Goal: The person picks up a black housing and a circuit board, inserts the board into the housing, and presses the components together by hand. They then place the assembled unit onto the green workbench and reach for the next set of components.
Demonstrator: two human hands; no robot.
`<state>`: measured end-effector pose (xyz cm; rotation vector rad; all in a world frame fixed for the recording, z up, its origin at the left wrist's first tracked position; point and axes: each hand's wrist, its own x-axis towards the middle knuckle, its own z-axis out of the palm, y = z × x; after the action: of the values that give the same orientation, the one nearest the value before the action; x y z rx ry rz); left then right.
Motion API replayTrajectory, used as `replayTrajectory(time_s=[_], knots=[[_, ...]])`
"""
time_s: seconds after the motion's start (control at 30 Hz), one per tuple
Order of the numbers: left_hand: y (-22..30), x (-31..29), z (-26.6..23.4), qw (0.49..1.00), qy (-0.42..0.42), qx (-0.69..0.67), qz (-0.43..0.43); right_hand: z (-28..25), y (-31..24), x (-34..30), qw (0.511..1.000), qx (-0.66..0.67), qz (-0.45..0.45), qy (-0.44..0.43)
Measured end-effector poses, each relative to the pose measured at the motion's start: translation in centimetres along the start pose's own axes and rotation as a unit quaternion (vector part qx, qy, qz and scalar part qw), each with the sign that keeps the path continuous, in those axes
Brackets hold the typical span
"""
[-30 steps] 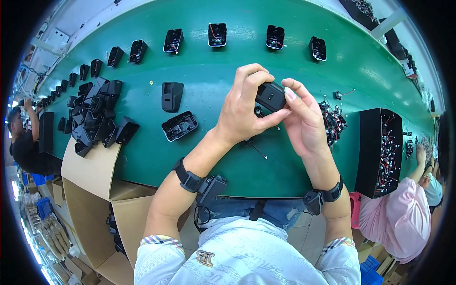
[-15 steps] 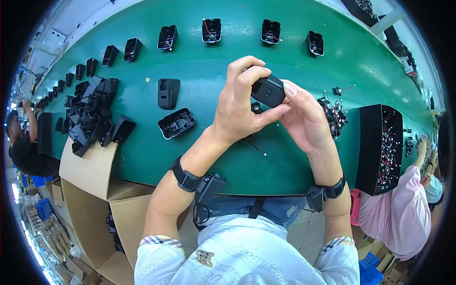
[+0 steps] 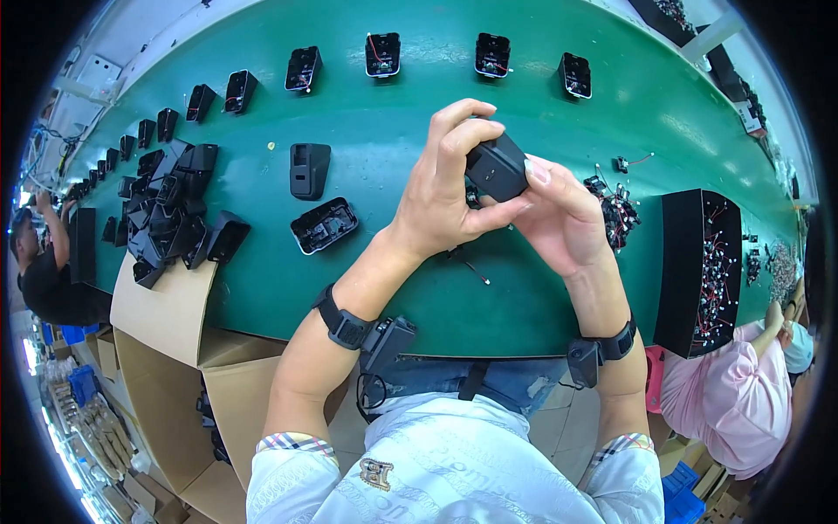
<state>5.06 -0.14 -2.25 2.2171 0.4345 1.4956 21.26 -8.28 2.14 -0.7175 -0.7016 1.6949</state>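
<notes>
Both my hands hold a black plastic housing [image 3: 499,170] above the green table. My left hand [image 3: 441,188] grips it with fingers curled over the far side and thumb underneath. My right hand [image 3: 566,210] pinches its right side between thumb and fingers; some of those fingers are hidden. Part of a small wired piece shows behind my left thumb, but I cannot tell what holds it. Left of my hands, an open housing [image 3: 325,225] shows its hollow inside, and a closed-looking housing [image 3: 309,170] lies beyond it. Wired small parts [image 3: 618,214] are heaped beside my right hand.
A row of housings with wires [image 3: 382,55] curves along the table's far side. Black housings [image 3: 175,201] are piled at left, above an open cardboard box [image 3: 166,314]. A black tray [image 3: 683,271] of wired parts stands at right. Other people sit at both sides.
The housing has been tilted in my hands, so its flat face with the slots is seen differently. At the right, the other person's arm has drawn back from the small parts.
</notes>
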Motion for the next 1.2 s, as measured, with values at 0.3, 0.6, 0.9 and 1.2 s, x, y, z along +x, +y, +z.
replayTrajectory(time_s=[0.3,0.6,0.9,1.2], knots=[[0.7,0.2,-0.4,0.999,-0.034,0.003,-0.001,-1.2,-2.1,0.0,0.983,-0.169,-0.071,0.000],[0.9,-0.3,-0.2,0.987,-0.037,0.088,-0.127,-10.6,-16.7,3.2,0.448,-0.857,-0.199,0.157],[0.5,-0.6,-0.1,0.978,-0.061,0.107,-0.170,-18.5,-17.9,3.5,0.425,-0.885,-0.091,0.164],[0.3,-0.8,0.0,0.974,-0.074,0.121,-0.178,-19.0,-17.4,4.6,0.391,-0.897,-0.037,0.201]])
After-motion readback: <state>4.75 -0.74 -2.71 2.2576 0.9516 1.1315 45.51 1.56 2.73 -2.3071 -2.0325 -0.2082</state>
